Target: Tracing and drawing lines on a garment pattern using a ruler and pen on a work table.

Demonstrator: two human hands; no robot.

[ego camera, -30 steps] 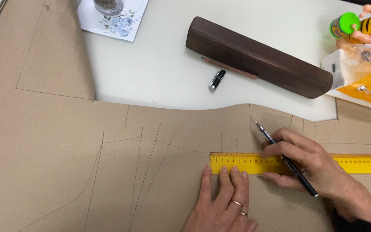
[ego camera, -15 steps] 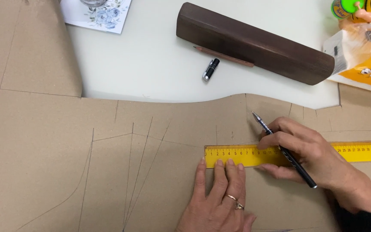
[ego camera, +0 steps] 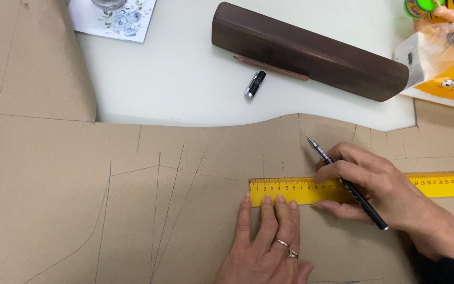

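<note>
A yellow ruler (ego camera: 311,190) lies flat across a large sheet of brown paper (ego camera: 132,210) at the middle of the work, its marked end near the centre of the sheet and its far end running off the right edge of the view. The left hand (ego camera: 269,247) lies open and flat, three fingertips pressing on the lower edge of the ruler to pin it down; a ring shows on one finger. The right hand (ego camera: 379,189) is closed around a dark pen (ego camera: 345,181), its tip set on the paper just above the ruler's upper edge, beside a short upright pencil line. Judging by the sheet, the drafting is well under way: several straight slanting lines fan out to the left of the ruler, a long curve sweeps toward the lower left, and the top edge of the paper is already cut in a shallow wave. The area under and to the right of the ruler carries only a few short marks, so more lines appear to be left to draw there. Beyond the paper, on the white table (ego camera: 185,68), lie a small pen cap (ego camera: 255,84), a pencil (ego camera: 270,68) tucked against a long dark wooden block (ego camera: 311,50), a flowered card (ego camera: 114,21) and an orange bag (ego camera: 442,68).
</note>
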